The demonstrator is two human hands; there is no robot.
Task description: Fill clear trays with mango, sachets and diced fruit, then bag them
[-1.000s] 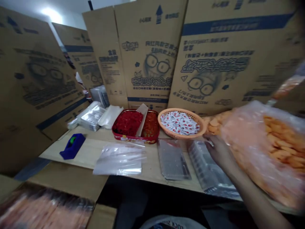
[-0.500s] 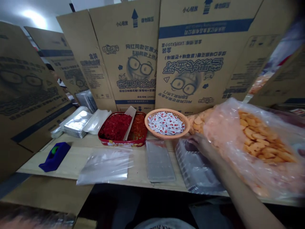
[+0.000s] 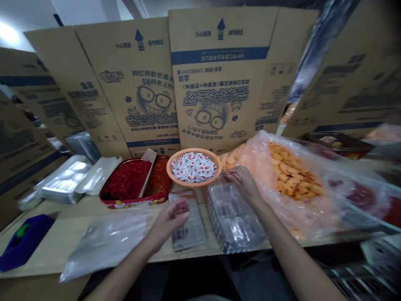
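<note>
My right hand hovers over the far end of a stack of clear plastic trays. Its fingers stretch left toward the rim of an orange basket of small white-and-red packets, with nothing visible in them. My left hand, slightly blurred and loosely curled with fingers apart, is above a flat stack of clear plastic lids or trays. No object shows in it. Right of my right hand lies a large clear bag of orange, slice-shaped sweets.
A red tin holds red and orange pieces split by a cardboard divider. Clear plastic bags, a blue tape dispenser and silvery trays lie left. Cardboard boxes wall the table's back; a dark tin stands right.
The view has swung right, so the table's things sit further left. My left hand has come in over the flat plastic stack. My right hand stays near the far end of the trays.
</note>
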